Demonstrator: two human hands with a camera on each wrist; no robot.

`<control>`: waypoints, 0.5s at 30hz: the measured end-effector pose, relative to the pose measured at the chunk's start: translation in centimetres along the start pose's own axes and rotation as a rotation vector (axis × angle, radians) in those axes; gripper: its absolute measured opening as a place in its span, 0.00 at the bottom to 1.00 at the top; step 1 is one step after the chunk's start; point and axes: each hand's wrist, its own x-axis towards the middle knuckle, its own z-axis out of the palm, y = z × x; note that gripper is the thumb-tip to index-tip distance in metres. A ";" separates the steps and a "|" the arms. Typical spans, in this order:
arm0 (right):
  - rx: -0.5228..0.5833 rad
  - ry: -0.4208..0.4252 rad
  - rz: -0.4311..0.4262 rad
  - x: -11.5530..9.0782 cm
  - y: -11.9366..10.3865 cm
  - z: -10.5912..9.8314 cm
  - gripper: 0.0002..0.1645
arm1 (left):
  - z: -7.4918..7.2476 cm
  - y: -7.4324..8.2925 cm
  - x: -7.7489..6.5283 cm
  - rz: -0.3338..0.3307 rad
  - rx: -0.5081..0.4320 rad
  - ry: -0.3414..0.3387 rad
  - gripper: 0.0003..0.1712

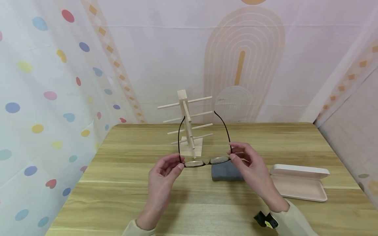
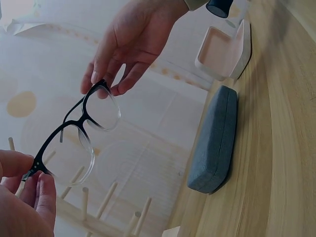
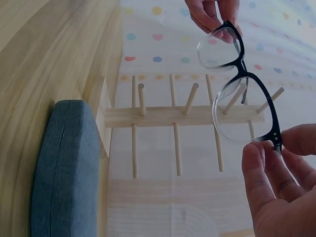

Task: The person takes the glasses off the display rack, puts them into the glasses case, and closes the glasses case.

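A pair of eyeglasses [image 1: 207, 163] with a black upper frame and clear lower rims is held up over the table, temples unfolded and pointing away toward the back. My left hand [image 1: 163, 173] pinches the left hinge corner between thumb and fingers, and my right hand [image 1: 249, 166] pinches the right one. Behind the glasses stands a wooden display rack [image 1: 183, 111], an upright post with several dowel pegs. In the right wrist view the lenses [image 3: 240, 111] overlap the pegs. Below the glasses, a closed blue-grey glasses case [image 2: 214, 140] lies on the table, partly hidden by my right hand in the head view.
To the right, a white glasses case [image 1: 299, 185] with a pink lining lies open. A wood-grain table [image 1: 118, 196] carries everything, its far edge meeting a patterned curtain [image 1: 165, 49]. A black strapped device [image 1: 265, 219] sits at my right wrist.
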 end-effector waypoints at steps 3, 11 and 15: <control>-0.007 0.016 0.013 -0.3 0.0 -0.3 0.23 | 0.4 0.0 0.1 -0.001 0.000 -0.007 0.18; -0.059 0.070 -0.006 -0.8 0.1 -1.0 0.27 | 1.3 -0.2 0.4 -0.021 -0.008 -0.029 0.22; -0.101 0.099 -0.052 -1.0 0.3 -1.4 0.27 | 1.8 -0.4 0.6 -0.035 -0.003 -0.043 0.24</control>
